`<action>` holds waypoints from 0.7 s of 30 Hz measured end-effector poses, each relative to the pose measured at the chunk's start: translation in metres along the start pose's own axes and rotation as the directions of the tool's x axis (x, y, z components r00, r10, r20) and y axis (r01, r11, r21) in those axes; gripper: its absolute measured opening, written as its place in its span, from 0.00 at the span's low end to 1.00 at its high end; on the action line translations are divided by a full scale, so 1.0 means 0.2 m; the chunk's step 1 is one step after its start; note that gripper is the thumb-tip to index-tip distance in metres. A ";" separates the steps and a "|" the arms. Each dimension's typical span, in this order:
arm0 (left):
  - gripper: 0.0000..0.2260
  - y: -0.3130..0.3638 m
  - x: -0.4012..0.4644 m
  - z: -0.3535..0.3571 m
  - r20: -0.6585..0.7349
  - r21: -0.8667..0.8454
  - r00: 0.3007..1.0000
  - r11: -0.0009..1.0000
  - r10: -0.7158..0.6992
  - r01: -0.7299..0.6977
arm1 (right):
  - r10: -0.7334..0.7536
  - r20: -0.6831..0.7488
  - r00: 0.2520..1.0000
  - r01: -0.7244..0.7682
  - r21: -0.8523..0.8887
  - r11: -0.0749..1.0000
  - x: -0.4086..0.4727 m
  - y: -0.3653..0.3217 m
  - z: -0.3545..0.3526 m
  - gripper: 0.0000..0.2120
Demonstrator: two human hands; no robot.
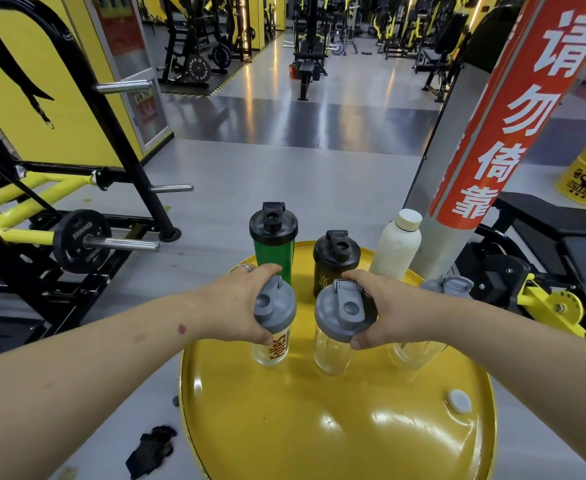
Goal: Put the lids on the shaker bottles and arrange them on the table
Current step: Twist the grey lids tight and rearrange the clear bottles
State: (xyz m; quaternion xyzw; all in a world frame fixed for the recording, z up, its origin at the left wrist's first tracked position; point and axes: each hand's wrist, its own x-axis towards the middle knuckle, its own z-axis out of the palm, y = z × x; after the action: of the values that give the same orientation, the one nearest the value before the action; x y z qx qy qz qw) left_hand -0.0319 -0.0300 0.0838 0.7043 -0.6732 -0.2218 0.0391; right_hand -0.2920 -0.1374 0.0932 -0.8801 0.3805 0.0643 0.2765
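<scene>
Two clear shaker bottles with grey lids stand mid-table on the round yellow table [319,427]. My left hand [236,306] grips the grey lid of the left clear bottle [273,348], which bears red lettering. My right hand [392,306] grips the grey lid of the right clear bottle [331,355]. Behind them stand a green bottle with a black lid [273,251] and a black bottle with a black lid [334,265]. A third clear bottle [412,355] stands partly hidden under my right forearm, its grey lid [447,285] showing beyond the wrist.
A white insulated bottle [397,251] stands at the table's far right, next to a slanted post with a red sign [485,133]. A grey cap [459,400] is set in the tabletop. A weight rack [83,240] stands left; a black glove [153,448] lies on the floor.
</scene>
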 end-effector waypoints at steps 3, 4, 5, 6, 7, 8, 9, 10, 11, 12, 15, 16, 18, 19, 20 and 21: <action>0.54 0.00 0.00 0.00 0.012 0.014 1.000 1.000 -0.006 0.006 | 0.001 0.001 1.000 -0.001 -0.005 1.000 0.00 0.00 0.00 0.52; 0.55 0.01 0.00 -0.01 0.016 0.020 1.000 1.000 -0.005 0.005 | 0.000 -0.001 1.000 0.000 -0.009 1.000 0.00 0.00 0.00 0.52; 0.55 0.01 0.00 -0.01 0.023 0.024 1.000 1.000 -0.003 0.003 | -0.001 -0.003 1.000 0.001 -0.014 1.000 0.00 0.00 0.00 0.53; 0.56 0.02 -0.01 -0.02 0.030 0.030 1.000 1.000 0.001 -0.002 | -0.002 -0.003 1.000 0.002 -0.017 1.000 -0.01 0.00 0.00 0.53; 0.56 0.03 -0.01 -0.02 0.037 0.044 0.999 0.999 0.009 -0.011 | -0.001 -0.002 1.000 0.001 -0.022 1.000 -0.02 0.01 -0.01 0.54; 0.57 0.04 -0.01 -0.02 0.040 0.068 0.999 0.997 0.022 -0.025 | -0.001 -0.003 1.000 0.001 -0.033 0.999 -0.03 0.00 -0.01 0.54; 0.57 0.06 -0.01 -0.03 0.035 0.102 0.999 0.994 0.041 -0.044 | -0.002 -0.005 1.000 0.001 -0.047 0.999 -0.04 0.00 -0.02 0.53; 0.57 0.08 -0.01 -0.03 0.024 0.135 0.998 0.989 0.065 -0.068 | -0.003 -0.007 1.000 0.003 -0.057 0.998 -0.06 0.00 -0.04 0.52; 0.57 0.10 -0.01 -0.03 0.013 0.159 0.996 0.983 0.091 -0.092 | -0.004 -0.010 1.000 0.003 -0.062 0.998 -0.08 -0.01 -0.06 0.51; 0.56 0.13 -0.01 -0.04 0.004 0.173 0.993 0.978 0.122 -0.120 | -0.006 -0.019 1.000 0.004 -0.063 0.998 -0.10 -0.02 -0.08 0.49; 0.54 0.24 0.02 -0.04 -0.008 0.170 0.972 0.958 0.234 -0.229 | 0.012 -0.106 0.994 -0.016 -0.042 0.999 -0.17 -0.02 -0.17 0.44; 0.54 0.28 0.03 -0.04 -0.005 0.161 0.964 0.952 0.264 -0.260 | 0.019 -0.153 0.988 -0.027 -0.046 0.999 -0.19 -0.01 -0.19 0.43; 0.52 0.35 0.05 -0.02 0.004 0.137 0.953 0.943 0.304 -0.302 | 0.048 -0.218 0.975 -0.071 -0.099 0.993 -0.22 0.02 -0.22 0.42; 0.52 0.38 0.06 -0.01 0.008 0.127 0.948 0.940 0.319 -0.317 | 0.065 -0.229 0.971 -0.097 -0.133 0.986 -0.24 0.04 -0.22 0.41; 0.51 0.41 0.08 0.00 0.014 0.120 0.943 0.936 0.332 -0.331 | 0.071 -0.229 0.971 -0.111 -0.166 0.980 -0.25 0.07 -0.21 0.41; 0.51 0.44 0.09 0.01 0.016 0.119 0.938 0.931 0.346 -0.346 | 0.067 -0.224 0.972 -0.113 -0.202 0.973 -0.26 0.09 -0.21 0.41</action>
State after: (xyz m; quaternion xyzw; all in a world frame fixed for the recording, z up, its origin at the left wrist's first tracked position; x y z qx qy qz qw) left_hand -0.1143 -0.0552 0.1081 0.5764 -0.7987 -0.1688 0.0367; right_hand -0.3446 -0.1364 0.1371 -0.8882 0.4389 0.0211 0.1344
